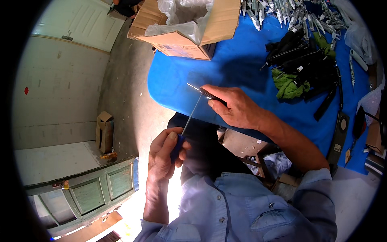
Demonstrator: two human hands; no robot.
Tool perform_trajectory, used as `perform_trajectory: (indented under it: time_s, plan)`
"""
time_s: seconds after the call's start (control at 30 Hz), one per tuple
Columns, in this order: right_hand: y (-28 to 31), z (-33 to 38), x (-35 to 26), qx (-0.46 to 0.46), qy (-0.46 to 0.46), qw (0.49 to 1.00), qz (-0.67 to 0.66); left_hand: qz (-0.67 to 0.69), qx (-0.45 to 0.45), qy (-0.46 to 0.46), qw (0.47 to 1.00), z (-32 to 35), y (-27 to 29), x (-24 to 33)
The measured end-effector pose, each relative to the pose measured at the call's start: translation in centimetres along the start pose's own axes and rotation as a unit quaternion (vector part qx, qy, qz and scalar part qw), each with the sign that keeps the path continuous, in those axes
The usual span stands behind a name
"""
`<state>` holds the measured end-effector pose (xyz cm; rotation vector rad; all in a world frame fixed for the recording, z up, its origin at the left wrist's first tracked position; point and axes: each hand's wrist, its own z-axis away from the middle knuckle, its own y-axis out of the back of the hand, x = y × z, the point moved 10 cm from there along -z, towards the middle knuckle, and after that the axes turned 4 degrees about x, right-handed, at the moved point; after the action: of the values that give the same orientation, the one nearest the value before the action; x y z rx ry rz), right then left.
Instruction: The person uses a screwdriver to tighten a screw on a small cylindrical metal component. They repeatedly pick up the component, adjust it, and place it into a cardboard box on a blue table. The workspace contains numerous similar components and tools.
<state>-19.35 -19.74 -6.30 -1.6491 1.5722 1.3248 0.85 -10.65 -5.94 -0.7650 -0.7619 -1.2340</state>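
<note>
Blue-handled screwdriver [177, 149], gripped in left hand [162, 152], shaft [192, 116] reaching toward slim dark piece [207, 94] that right hand [236, 105] pinches above blue desk [171, 82]; open cardboard box [185, 49] stands beyond right hand.

Surroundings: blue-covered table [173, 82], concrete floor [121, 76] at picture left.
Open cardboard box [179, 49] with translucent plastic lining [173, 30] stands at the table's far edge; crumpled green cloth [286, 86] lies farther right. Small upright carton [105, 135] stands on the floor. White door [80, 20], upper left; green panelled woodwork [86, 197], lower left.
</note>
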Motion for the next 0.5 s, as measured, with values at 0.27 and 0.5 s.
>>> perform_trajectory:
  time_s: [0.27,0.5]
  plan:
    - [0.1,0.1,-0.3,0.031,0.043,0.999,0.010,-0.248,0.036,-0.169,0.953,1.1,-0.1,2.1]
    - [-0.1,0.0,0.0,0.005,0.005,1.000,-0.013,-0.049,-0.022,-0.001,0.999,-0.3,0.6,-0.5]
